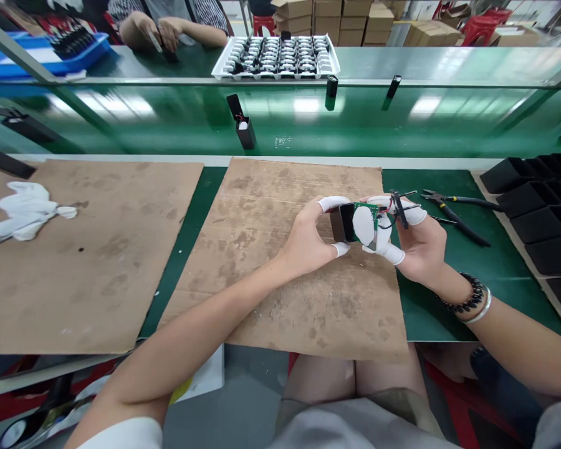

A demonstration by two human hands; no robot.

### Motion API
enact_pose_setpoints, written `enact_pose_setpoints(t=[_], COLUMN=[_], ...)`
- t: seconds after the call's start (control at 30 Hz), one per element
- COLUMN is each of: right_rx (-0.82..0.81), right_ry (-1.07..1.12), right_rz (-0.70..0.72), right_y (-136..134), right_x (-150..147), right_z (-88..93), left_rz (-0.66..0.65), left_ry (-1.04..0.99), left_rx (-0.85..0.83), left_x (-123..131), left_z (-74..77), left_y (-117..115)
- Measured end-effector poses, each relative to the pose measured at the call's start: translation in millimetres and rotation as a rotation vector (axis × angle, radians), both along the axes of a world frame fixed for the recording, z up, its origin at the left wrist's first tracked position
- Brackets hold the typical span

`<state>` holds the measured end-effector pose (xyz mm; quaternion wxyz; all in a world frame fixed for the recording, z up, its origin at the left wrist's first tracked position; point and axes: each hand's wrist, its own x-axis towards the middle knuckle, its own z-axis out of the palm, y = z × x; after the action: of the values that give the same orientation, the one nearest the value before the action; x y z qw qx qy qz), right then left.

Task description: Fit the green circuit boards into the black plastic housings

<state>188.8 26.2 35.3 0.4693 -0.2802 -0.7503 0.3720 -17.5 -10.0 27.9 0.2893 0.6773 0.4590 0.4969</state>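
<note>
My left hand [306, 240] grips a small black plastic box [339, 223] between thumb and fingers, above the cardboard. White finger cots cover the gripping fingertips of both hands. Between thumb and fingers, my right hand [423, 246] holds a green circuit board [375, 213] at the box's right end. A white oval pad [364, 226] lies against the board and hides part of it. Red and black wires run from the board to a thin black part [399, 209] beside my right fingers. How far the board sits inside the box is hidden.
Cardboard [271, 249] covers the bench before me. Pliers [453, 209] and stacked black boxes [542, 206] are at right. White gloves [25, 209] lie left. Beyond, a green belt [168, 125] carries an open black unit [245, 132]; a white parts tray [280, 57] and a co-worker's hands [166, 31] are across.
</note>
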Motion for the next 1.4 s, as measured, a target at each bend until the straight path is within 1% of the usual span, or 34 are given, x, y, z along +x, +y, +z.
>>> enact_pose_setpoints(t=[0.07, 0.13, 0.23, 0.3, 0.5, 0.6, 0.8, 0.97, 1.1, 1.27, 1.4], right_rx=[-0.050, -0.140, -0.274, -0.303, -0.231, -0.196, -0.137, -0.102, -0.035, -0.072, -0.087], right_ry=[0.068, 0.112, 0.101, 0.095, 0.116, 0.079, 0.038, 0.011, 0.015, 0.004, 0.036], right_rz=[-0.010, -0.019, -0.012, 0.006, 0.058, 0.100, 0.118, 0.093, 0.127, 0.124, 0.139], right_y=[-1, -1, -1, -2, -3, -1, 1, 3, 4, 3, 3], right_x=[-2, -5, -8, -8, -6, -7, -5, -4, -7, -9, -8], right_z=[3.5, 7.9, 12.6, 13.0, 5.0, 1.9, -3.0, -8.2, -6.4, -6.3, -8.5], left_rz=[0.013, 0.014, 0.015, 0.018, 0.025, 0.028, 0.039, 0.035, 0.019, 0.039, 0.045], left_ry=[0.021, 0.040, 0.050, 0.035, 0.006, -0.001, 0.026, 0.006, -0.009, 0.021, 0.036], left_rx=[-0.017, -0.023, -0.027, -0.031, -0.045, -0.001, 0.093, 0.168, 0.216, 0.208, 0.213], left_x=[-1, -1, 0, 2, 5, 5, 4, 3, 2, 2, 2], left_z=[-0.9, -1.5, -2.1, -2.7, -2.5, 0.0, 4.7, 0.9, -2.0, -0.9, -1.0], left_y=[1, 1, -1, -3, -6, -5, -6, -5, -3, -3, -3])
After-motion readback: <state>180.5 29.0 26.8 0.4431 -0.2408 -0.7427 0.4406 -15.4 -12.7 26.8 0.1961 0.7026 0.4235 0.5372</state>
